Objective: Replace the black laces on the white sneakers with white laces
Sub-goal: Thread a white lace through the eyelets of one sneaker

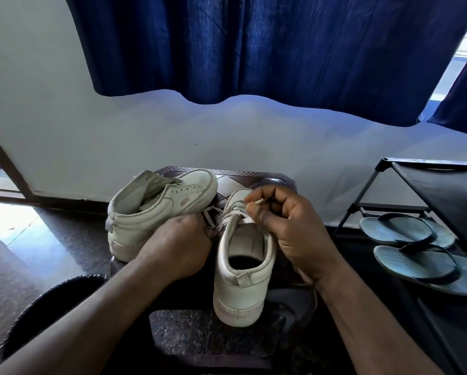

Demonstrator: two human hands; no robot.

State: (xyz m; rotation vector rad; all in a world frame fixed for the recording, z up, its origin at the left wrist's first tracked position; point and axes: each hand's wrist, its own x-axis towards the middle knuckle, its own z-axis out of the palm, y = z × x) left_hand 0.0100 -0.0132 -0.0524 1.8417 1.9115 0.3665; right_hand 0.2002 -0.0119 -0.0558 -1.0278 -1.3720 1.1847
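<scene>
White lace [237, 206] already crosses the near sneaker [240, 269]; the right hand [294, 234] pinches its tip, the left hand [181, 247] grips the other end. The far-left sneaker [156, 209] looks unlaced.

Dark blue curtain [254, 44] hangs over white wall [91, 131], hem wavy. Daylight enters at gap upper right and glares on glossy floor [13, 226] at left, beside brown door frame [5, 169]. Black shoe rack [448, 190] at right holds blue flip-flops [397, 230].

Dim interior, daylight glare on floor [7, 220] at left; wide-angle bending at edges; slightly soft
</scene>
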